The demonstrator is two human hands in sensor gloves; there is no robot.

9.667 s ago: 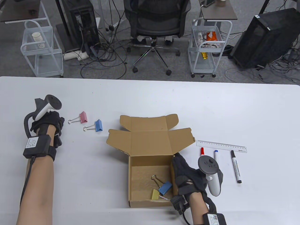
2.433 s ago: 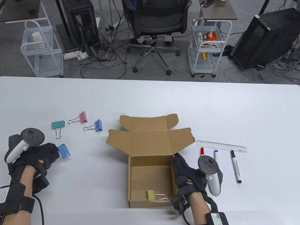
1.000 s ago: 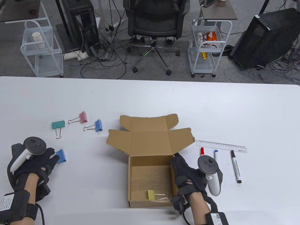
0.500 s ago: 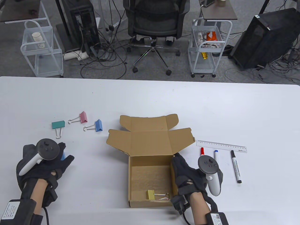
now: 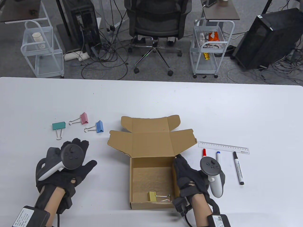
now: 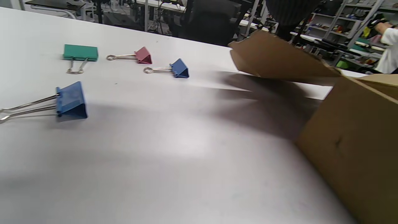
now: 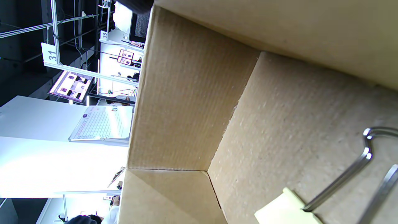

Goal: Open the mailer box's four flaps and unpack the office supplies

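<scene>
Fingers of the left hand [image 5: 68, 169] spread apart, palm down, nothing held, over the table [image 5: 151, 99] toward its near-left corner; tracker covers most of the hand's back. Left wrist view shows no fingers at all, slightly motion-blurred

Right hand [image 5: 189, 177] rests on the right wall of the mailer box [image 5: 151, 182], fingers over the rim; whether they clamp the wall can't be told, fingertips hidden behind cardboard. Forearm cut off at the table's near edge

Box sits near the middle of the near edge, flaps folded open toward the far side. Inside only a yellow binder clip [image 5: 152, 196] at the near-right corner of the box floor, wire handles pointing right. Right wrist view is turned sideways, shows box interior and just a corner of that clip plus its wire loops, rest cut off

Big blue binder clip [image 6: 71, 101] lies flat on the table, seen only in left wrist view, handles cut off at frame edge; in table view it's hidden under the left hand. Farther toward the left edge: green binder clip [image 5: 58, 126], pink binder clip [image 5: 84, 118], small blue binder clip [image 5: 99, 126], all apart from each other

Right of the box: clear ruler [image 5: 223, 147], black marker [image 5: 238, 168] fully visible; red marker [image 5: 204, 152] and blue marker [image 5: 218, 157] show caps only, bodies hidden behind the right tracker
</scene>
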